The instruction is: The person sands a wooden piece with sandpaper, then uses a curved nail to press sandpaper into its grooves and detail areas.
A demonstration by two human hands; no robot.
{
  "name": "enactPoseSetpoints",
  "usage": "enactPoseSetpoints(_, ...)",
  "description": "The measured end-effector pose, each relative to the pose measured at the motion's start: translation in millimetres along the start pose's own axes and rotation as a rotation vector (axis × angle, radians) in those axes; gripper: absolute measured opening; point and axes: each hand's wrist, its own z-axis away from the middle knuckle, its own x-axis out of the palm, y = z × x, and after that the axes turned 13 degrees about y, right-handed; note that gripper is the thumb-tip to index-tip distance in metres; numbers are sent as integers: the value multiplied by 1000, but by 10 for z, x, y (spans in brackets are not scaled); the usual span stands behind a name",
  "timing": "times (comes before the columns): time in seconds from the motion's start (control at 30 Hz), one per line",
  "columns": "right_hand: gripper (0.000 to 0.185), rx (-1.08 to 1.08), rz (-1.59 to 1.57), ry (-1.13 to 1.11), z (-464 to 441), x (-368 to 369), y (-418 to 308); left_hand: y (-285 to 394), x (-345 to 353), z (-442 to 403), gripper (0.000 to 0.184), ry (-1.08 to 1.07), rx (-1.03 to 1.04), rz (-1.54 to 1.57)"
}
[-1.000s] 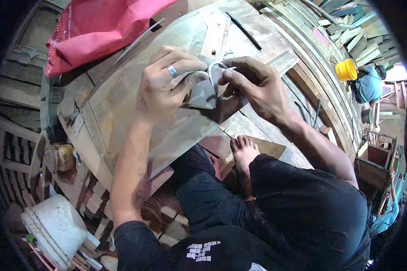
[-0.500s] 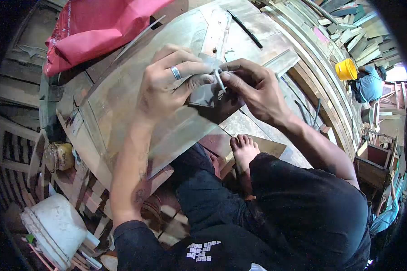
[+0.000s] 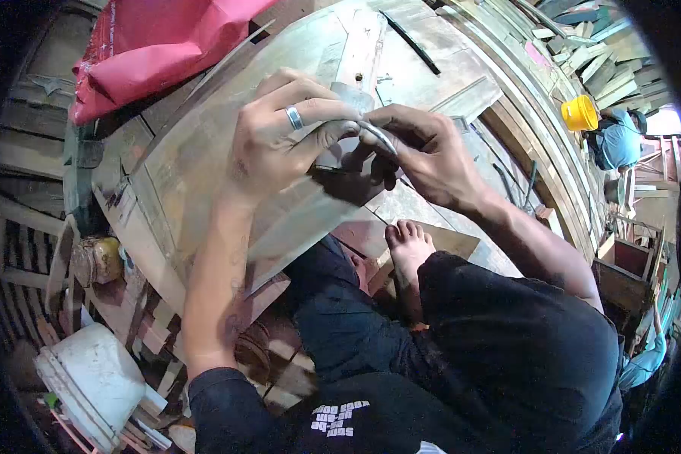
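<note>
Between my two hands is a thin, curved, silver-grey strip (image 3: 381, 138); its exact kind I cannot make out. My left hand (image 3: 280, 140), with a ring on one finger, pinches its left end between thumb and fingertips. Thumb and fingers of my right hand (image 3: 439, 159) close on the strip from the other side. Both hands hover over a wide wooden board (image 3: 204, 170). Below them, partly covered by the fingers, a flat grey piece (image 3: 349, 97) shows, with a dark shadow beside it.
A thin black stick (image 3: 410, 43) lies at the board's far side. Red sheeting (image 3: 159, 53) covers the far left. Long planks (image 3: 533, 144) run along the right. A white tub (image 3: 102, 378) and a jar (image 3: 98, 261) stand at left. Another person (image 3: 617, 140) is near a yellow bucket (image 3: 579, 113).
The grey strip has turned from pointing down toward me to slanting right, and it shows more of its curve. My right hand's fingers have shifted around it; my left hand stays nearly in place.
</note>
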Motion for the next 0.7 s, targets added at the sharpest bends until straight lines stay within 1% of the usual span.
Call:
enactPoseSetpoints(0.1,32,-35,17,8,1,7,-22,-2,5,12,24,4,-7,1)
enactPoseSetpoints(0.17,33,71,-62,-63,13,-10,-109,4,6,16,23,8,-24,1)
enactPoseSetpoints(0.2,33,70,-62,-63,17,-17,-98,9,8,13,23,3,-21,-19)
enactPoseSetpoints(0.27,33,146,-99,-101,17,-30,-66,3,3,14,24,-2,-18,-38)
enactPoseSetpoints(0.3,33,146,-99,-101,10,-45,-88,-2,-3,18,25,-4,-19,-33)
enactPoseSetpoints(0.37,37,210,-45,-167,-4,-78,-160,5,-12,20,26,-6,-20,-28)
enactPoseSetpoints(0.4,36,175,-110,-168,0,-60,-147,38,-21,2,27,-8,-46,-24)
enactPoseSetpoints(0.43,36,176,-111,-168,-3,-68,-164,56,-26,-7,28,-11,-72,-18)
enactPoseSetpoints(0.5,37,92,39,-145,-14,-93,-213,26,-15,11,28,4,-60,-8)
enactPoseSetpoints(0.57,38,85,7,-142,-18,-98,-192,33,-18,17,25,-12,-99,-18)
enactPoseSetpoints(0.63,37,89,49,-142,-26,-114,-214,61,-21,17,23,-20,-125,-15)
enactPoseSetpoints(0.7,36,126,13,-163,-43,-121,-221,62,-24,22,22,-28,-152,-12)
